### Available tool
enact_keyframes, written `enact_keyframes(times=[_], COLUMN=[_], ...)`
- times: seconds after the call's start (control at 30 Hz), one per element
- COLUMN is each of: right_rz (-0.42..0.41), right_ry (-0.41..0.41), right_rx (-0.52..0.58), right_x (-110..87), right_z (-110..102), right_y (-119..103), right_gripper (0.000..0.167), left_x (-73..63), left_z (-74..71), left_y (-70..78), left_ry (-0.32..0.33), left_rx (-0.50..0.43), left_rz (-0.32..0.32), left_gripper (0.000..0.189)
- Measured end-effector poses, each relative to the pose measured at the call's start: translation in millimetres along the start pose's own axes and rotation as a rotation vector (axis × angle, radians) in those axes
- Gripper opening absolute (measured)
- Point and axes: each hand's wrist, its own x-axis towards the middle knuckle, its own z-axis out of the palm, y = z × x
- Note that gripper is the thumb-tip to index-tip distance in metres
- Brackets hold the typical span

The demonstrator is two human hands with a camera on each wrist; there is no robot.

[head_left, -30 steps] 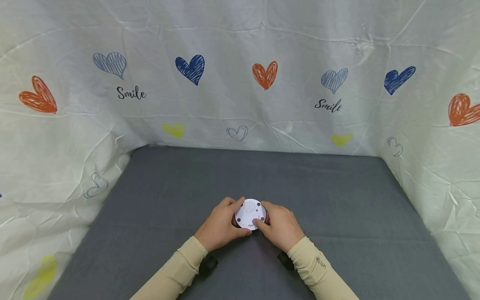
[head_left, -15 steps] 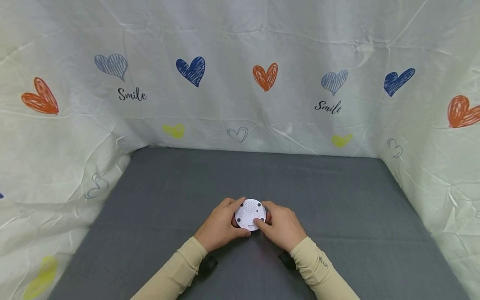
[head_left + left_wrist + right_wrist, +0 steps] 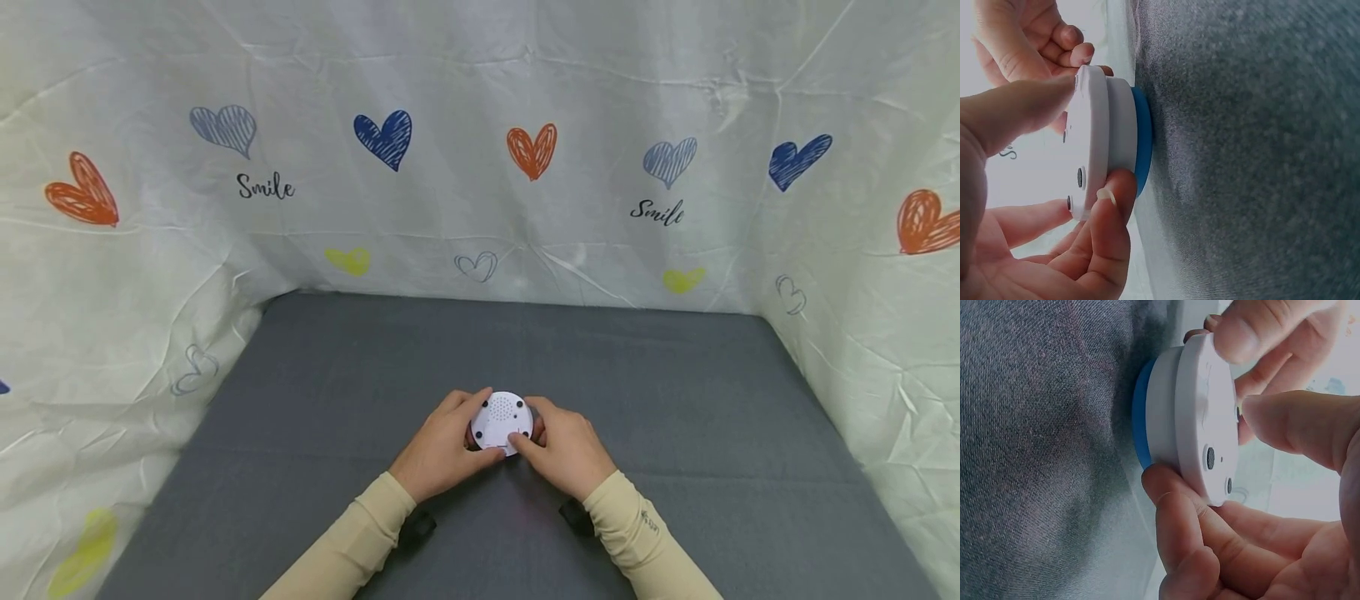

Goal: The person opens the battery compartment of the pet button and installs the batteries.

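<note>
A round white plastic device [image 3: 498,422], with a patch of small speaker holes and several dark rubber feet on the face turned up, is between both hands. In the left wrist view its underside shows a blue disc [image 3: 1144,144] close above the grey cloth; whether it touches cannot be told. My left hand [image 3: 444,435] holds the left side, thumb at the near rim and fingers round the far left edge. With its thumb on the upper face near the near right foot, my right hand [image 3: 572,448] grips the right side, other fingers curled beneath the rim [image 3: 1188,419].
A grey cloth-covered table [image 3: 645,375] spreads around the hands. White fabric [image 3: 450,208] printed with hearts and "Smile" hangs behind and along both sides. Black wrist cameras [image 3: 417,528] sit under the sleeves.
The white device and both hands have shifted slightly away from the person. Both hands keep their hold, and the right thumb stays on the upper face.
</note>
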Motion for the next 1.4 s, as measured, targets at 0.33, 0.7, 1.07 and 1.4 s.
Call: enact_keyframes(times=[0.33,0.7,1.07,1.4], right_rz=[-0.011,-0.024,0.037,-0.006], right_ry=[0.029,0.061,0.039,0.108], right_rx=[0.022,0.037,0.084,0.08], right_x=[-0.1,-1.1,-0.6,-1.2], right_z=[1.3,1.0,-0.2,2.1], right_y=[1.1,0.4,-2.5,-1.1], right_gripper=[0.051,0.044,0.044,0.029], left_x=[-1.3,0.7,1.0,0.7], left_z=[0.6,-0.1,1.8,0.4], left_y=[-1.7,-1.1,0.5,0.4], left_ry=[0.062,0.07,0.087,0.115], left_rx=[0.003,-0.046,-0.113,-0.185], left_rz=[0.062,0.024,-0.005,-0.054], left_gripper=[0.064,0.056,0.047,0.038])
